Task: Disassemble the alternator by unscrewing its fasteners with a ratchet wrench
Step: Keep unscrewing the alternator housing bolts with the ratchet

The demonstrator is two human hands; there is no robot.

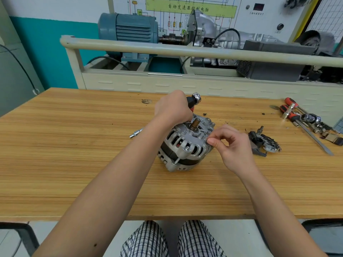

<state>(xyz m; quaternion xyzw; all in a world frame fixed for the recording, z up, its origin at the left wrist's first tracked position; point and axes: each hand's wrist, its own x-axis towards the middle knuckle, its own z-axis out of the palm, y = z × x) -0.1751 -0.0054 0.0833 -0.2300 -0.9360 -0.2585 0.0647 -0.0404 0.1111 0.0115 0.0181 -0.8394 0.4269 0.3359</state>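
Alternator (pixel 185 145) sits tilted at the middle of the frame on the wooden bench (pixel 74 164), its slotted silver end and brass-coloured shaft turned up toward the camera. Left hand (pixel 172 108) reaches over the far side of it, just above centre, and is clenched round the black-and-red handle of a ratchet wrench (pixel 194 101), whose rounded chrome end pokes out past the knuckles toward the right. Right hand (pixel 228 143) comes in from the lower right; its thumb and forefinger pinch together at the right-hand rim of the alternator, on something too small to make out, while the other fingers curl loosely.

A silver extension bar (pixel 136 133) lies on the bench just left of the alternator, partly hidden behind the left forearm. Right of centre, near the right hand, lies a dark removed part (pixel 263 142) with metal fins. Further toward the right edge of the frame lie red-and-black screwdrivers (pixel 293 112) with sockets (pixel 310 118) beside them. In the upper part of the frame, behind a pale rail, stands a blue electric motor (pixel 130 28).
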